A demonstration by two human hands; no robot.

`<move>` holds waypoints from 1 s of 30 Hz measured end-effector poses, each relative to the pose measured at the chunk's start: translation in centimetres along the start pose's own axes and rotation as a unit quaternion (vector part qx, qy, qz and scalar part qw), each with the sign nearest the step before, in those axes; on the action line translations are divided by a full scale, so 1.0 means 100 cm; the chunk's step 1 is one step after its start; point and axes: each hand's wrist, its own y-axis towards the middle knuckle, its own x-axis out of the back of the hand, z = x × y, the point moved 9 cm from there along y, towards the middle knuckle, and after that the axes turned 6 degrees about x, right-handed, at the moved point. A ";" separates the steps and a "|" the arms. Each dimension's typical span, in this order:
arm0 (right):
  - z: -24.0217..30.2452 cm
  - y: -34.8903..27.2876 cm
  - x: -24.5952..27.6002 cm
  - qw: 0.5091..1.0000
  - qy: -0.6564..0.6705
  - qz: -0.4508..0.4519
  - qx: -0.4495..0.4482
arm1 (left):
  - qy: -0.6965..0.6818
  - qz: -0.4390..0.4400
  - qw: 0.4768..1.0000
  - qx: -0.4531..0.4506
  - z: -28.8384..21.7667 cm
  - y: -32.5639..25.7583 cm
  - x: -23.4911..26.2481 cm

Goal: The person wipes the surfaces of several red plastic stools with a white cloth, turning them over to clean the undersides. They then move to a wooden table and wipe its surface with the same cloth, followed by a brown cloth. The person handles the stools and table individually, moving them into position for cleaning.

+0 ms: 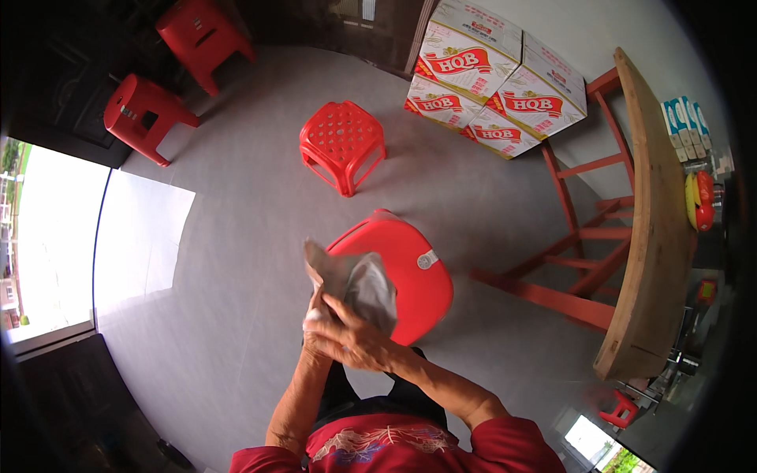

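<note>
A crumpled grey cloth [356, 282] is held up in front of me, over a red plastic stool [410, 276] with a smooth seat. My right hand [351, 339] lies across the cloth's lower end and grips it. My left hand [317, 319] is mostly hidden behind the right one and clasps the same end of the cloth. Both forearms come up from the lower edge, from red sleeves.
A second red stool [343, 144] with a perforated seat stands further off on the grey floor. Two more red stools [146, 114] [205, 35] stand at the far left. Stacked cardboard boxes [493, 79] lean by the wall. A wooden table [654, 236] on a red frame runs along the right.
</note>
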 end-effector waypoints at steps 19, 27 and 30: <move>-0.201 -0.020 0.051 0.774 -0.519 -0.148 -0.332 | 0.469 0.265 0.840 -0.068 0.070 0.191 0.029; -0.206 -0.016 0.049 0.783 -0.506 -0.147 -0.329 | 0.587 0.222 0.778 -0.042 0.132 0.313 -0.029; -0.208 -0.020 0.047 0.783 -0.511 -0.148 -0.323 | 0.644 0.224 0.731 -0.014 0.176 0.344 0.001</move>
